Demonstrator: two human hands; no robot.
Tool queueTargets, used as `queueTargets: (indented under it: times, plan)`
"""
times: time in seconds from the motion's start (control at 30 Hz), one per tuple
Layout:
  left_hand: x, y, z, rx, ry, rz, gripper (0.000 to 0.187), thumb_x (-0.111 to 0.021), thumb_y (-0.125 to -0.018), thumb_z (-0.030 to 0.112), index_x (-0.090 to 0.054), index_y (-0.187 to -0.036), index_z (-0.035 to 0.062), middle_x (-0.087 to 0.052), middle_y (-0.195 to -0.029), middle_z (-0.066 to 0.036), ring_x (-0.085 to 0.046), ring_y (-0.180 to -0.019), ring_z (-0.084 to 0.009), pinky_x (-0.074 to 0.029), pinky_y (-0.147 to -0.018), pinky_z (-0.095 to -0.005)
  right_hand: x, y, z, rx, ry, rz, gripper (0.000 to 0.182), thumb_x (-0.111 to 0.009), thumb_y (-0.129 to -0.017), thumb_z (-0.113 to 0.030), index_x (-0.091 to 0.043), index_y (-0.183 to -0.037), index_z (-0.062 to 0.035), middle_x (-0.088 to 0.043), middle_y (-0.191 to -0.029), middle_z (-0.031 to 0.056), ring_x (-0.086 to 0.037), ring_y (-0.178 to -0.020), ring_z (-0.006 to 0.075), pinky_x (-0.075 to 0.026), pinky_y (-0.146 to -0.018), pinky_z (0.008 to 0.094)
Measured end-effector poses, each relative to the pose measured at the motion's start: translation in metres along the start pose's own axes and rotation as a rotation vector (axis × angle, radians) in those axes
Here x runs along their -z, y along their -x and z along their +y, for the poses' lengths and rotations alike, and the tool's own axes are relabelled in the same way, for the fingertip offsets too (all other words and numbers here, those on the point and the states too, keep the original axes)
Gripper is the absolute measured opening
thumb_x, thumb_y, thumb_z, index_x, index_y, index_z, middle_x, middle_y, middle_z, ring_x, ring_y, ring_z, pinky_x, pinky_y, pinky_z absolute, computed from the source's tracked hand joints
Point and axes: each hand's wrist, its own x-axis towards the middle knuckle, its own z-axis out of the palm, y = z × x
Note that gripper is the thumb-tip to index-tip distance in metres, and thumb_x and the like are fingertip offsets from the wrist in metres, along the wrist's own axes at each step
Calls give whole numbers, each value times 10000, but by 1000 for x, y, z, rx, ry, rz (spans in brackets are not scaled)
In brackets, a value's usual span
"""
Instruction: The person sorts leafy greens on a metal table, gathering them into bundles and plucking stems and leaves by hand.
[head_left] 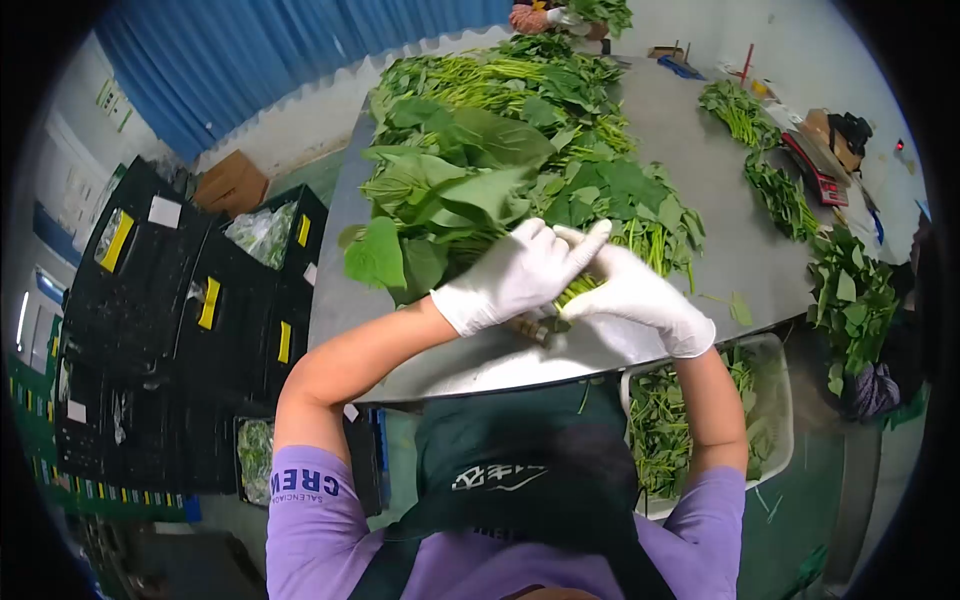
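Both gloved hands closed together round the stems of a bunch of leafy greens (440,190): the left hand (515,275) wrapped over it, the right hand (640,295) clamped beside, apparently to gather the stalks evenly. The leaves fanned out beyond the grip across the steel table (700,160), and a tub of trimmings (775,400) sat below the right wrist.

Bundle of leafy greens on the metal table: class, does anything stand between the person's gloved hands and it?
Nothing visible does. The left hand and right hand already close around the stems of the bundle of leafy greens at the near edge of the metal table.
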Motion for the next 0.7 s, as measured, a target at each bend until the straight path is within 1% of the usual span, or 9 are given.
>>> queueTargets:
  times: [0.07, 0.1, 0.23, 0.33, 0.37, 0.47, 0.53, 0.6, 0.7]
  plan:
    - [-20, -18, 3, 16, 181, 59, 543, -495, -740, 84, -445, -1263, -51, -508, -662, -38, -513, -618, -173, -436, -615, -288, 1, -3, 13, -82, 18, -7, 472, -709, -696, -157, -529, -1106, -6, -600, -1027, 87, -553, -893, 146, -449, -782, 258]
    - [-29, -27, -1, -79, -91, 35, 555, -507, -741, 75, -429, -1274, -57, -496, -647, -40, -506, -608, -166, -430, -607, -290, 2, -6, 21, -95, 0, 26, 435, -708, -694, -150, -542, -1067, -2, -604, -999, 85, -551, -889, 146, -448, -774, 265]
    - [-82, -61, -6, -20, -136, 126, 579, -535, -770, 93, -403, -1332, 54, -488, -654, -53, -536, -654, -191, -480, -854, -367, 17, -20, 64, 34, -3, 336, 455, -661, -755, -124, -472, -1155, -18, -557, -1028, 90, -532, -919, 156, -443, -795, 270]
    - [-46, -102, -9, -36, 88, 96, 563, -549, -748, 112, -443, -1301, 129, -578, -1040, -151, -570, -981, -302, -435, -918, -430, 45, -32, 102, 117, -259, 567, 572, -649, -765, -110, -396, -1271, -22, -555, -1037, 115, -543, -956, 182, -445, -824, 276]
    - [-38, -108, -2, 23, 304, 109, 505, -547, -739, 116, -490, -1241, 124, -503, -1219, -188, -494, -1131, -344, -381, -969, -435, 69, -35, 99, 77, -145, 603, 615, -651, -750, -97, -375, -1295, -17, -567, -1043, 129, -557, -959, 193, -451, -829, 277]
    - [-19, -110, 4, 4, 435, 54, 424, -594, -731, 192, -560, -1129, 53, -555, -1158, -142, -545, -1080, -268, -367, -972, -383, 138, -54, 111, 125, 455, 800, 715, -661, -702, -61, -339, -1338, -3, -602, -1064, 158, -600, -943, 211, -473, -825, 279]
    - [-11, -89, -15, 95, 495, 48, 475, -648, -685, 219, -580, -1129, 63, -556, -1116, -118, -554, -1037, -225, -380, -948, -361, 194, -61, 159, -24, 448, 965, 678, -637, -702, -12, -370, -1325, -12, -582, -1127, 145, -592, -948, 195, -476, -797, 309]
    - [-1, -77, -37, 271, 563, 68, 375, -629, -707, 49, -575, -1076, 11, -619, -1051, -123, -601, -965, -246, -366, -945, -374, 246, -58, 182, -161, 660, 1071, 731, -654, -683, -15, -358, -1348, -91, -580, -1121, 174, -612, -914, 282, -491, -720, 345]
    - [-13, -45, -57, 468, 620, 164, 405, -567, -733, 7, -484, -1128, 14, -600, -1059, -142, -588, -975, -287, -346, -949, -442, 319, -28, 271, -531, 1083, 1099, 770, -711, -676, -161, -341, -1351, -158, -585, -1033, 177, -612, -834, 315, -491, -701, 382]
